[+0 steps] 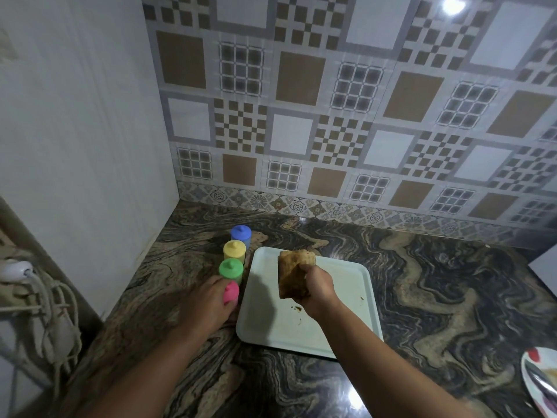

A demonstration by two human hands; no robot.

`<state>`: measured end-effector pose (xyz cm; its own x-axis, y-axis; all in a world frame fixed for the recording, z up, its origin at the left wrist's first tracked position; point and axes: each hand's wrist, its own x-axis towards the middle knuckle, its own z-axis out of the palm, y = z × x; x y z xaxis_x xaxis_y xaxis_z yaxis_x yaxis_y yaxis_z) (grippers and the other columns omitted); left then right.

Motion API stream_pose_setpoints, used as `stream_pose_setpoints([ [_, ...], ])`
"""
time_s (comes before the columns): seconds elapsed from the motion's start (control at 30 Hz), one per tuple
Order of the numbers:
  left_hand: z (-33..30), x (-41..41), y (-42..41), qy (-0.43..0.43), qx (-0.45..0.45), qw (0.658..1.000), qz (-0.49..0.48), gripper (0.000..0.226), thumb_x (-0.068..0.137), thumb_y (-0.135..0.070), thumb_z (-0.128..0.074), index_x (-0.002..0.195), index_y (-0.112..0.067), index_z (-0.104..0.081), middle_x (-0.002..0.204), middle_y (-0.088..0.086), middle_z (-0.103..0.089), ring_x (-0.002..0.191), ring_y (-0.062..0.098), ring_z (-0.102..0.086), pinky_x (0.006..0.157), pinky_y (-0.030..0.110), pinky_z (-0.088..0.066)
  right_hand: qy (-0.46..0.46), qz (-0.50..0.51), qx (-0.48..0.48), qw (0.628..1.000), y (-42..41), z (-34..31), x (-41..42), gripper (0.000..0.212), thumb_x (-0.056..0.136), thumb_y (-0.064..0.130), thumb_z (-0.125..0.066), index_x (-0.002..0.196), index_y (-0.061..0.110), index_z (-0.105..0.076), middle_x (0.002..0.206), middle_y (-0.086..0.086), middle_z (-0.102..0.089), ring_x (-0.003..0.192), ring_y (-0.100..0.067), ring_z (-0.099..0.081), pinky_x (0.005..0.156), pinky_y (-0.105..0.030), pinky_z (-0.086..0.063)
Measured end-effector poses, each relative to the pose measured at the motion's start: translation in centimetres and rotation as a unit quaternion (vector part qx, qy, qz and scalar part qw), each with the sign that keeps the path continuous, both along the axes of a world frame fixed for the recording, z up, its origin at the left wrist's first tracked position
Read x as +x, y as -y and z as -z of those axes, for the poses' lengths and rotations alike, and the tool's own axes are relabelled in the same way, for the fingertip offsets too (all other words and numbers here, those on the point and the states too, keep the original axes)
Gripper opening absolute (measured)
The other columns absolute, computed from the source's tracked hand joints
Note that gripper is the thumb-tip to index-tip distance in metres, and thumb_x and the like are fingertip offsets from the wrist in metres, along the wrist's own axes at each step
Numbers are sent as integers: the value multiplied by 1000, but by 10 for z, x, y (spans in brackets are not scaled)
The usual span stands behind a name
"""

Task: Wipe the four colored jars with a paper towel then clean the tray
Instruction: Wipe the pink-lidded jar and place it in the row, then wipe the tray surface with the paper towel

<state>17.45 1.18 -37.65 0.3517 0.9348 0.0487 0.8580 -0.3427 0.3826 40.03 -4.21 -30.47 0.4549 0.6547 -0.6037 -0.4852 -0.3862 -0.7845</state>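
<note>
Four small jars stand in a row on the counter, left of the tray: blue point(240, 234) farthest, then yellow point(234, 249), green point(231, 268) and pink point(231, 292) nearest. My left hand point(208, 303) is wrapped around the pink jar, hiding most of it. My right hand point(316, 289) holds a brown-stained, crumpled paper towel point(294, 271) above the white square tray point(358, 300). The tray bears a few small brown smears near its middle and right side.
A white wall panel rises left of the jars and patterned tiles behind the counter. A plate point(541, 378) with utensils sits at the lower right edge. A white cord and plug point(18, 271) hang at the far left.
</note>
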Motion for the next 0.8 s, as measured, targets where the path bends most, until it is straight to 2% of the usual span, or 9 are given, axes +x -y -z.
stream_pose_setpoints([
  [0.13, 0, 1, 0, -5, 5, 1000, 5, 48, 82, -45, -69, 128, -31, -63, 129, -9, -60, 108, 21, -64, 89, 39, -51, -2, -10, 4, 1000, 1, 1, 1, 14, 104, 12, -52, 109, 12, -64, 103, -13, -66, 95, -32, -63, 88, -49, -53],
  [0.23, -2, 3, 0, -1, 10, 1000, 5, 45, 83, -41, -69, 126, -29, -64, 127, -9, -61, 105, 21, -65, 87, 38, -51, 6, -14, 8, 1000, 1, 3, 2, 17, 104, 11, -50, 97, 14, -66, 96, -12, -67, 88, -30, -62, 87, -48, -51],
  [0.33, -5, 4, 0, 0, 2, 1000, 0, 45, 84, -41, -69, 127, -29, -62, 126, -8, -59, 105, 20, -64, 85, 37, -51, 5, -18, 13, 1000, 1, 4, 3, 16, 104, 11, -50, 105, 12, -66, 97, -13, -67, 88, -31, -63, 89, -50, -53],
  [0.47, -5, 5, 0, 1, -6, 1000, -5, 46, 83, -41, -70, 126, -28, -63, 126, -7, -59, 105, 21, -64, 86, 37, -51, 14, -21, 17, 1000, 0, 4, 4, 18, 105, 10, -50, 96, 14, -64, 93, -10, -65, 84, -28, -61, 84, -45, -50],
  [0.57, -3, 4, -1, 8, -15, 1000, -4, 48, 82, -38, -71, 128, -28, -63, 126, -7, -59, 107, 21, -63, 87, 37, -51, 15, -24, 29, 999, 1, 5, 3, 19, 103, 10, -50, 111, 11, -67, 97, -11, -67, 88, -29, -63, 83, -45, -51],
  [0.73, 1, 3, -2, 33, -34, 999, -10, 51, 82, -32, -75, 132, -27, -63, 131, -7, -58, 110, 22, -63, 88, 36, -52, 15, -18, 29, 999, 1, 6, 5, 18, 104, 9, -49, 97, 15, -65, 94, -10, -65, 85, -28, -61, 76, -40, -50],
  [0.8, 4, 2, -2, 39, -31, 999, -10, 52, 82, -30, -76, 133, -27, -63, 131, -7, -59, 110, 22, -63, 89, 37, -52, 11, -15, 27, 999, 2, 7, 5, 16, 104, 9, -49, 102, 14, -65, 96, -10, -65, 87, -28, -61, 73, -39, -51],
])
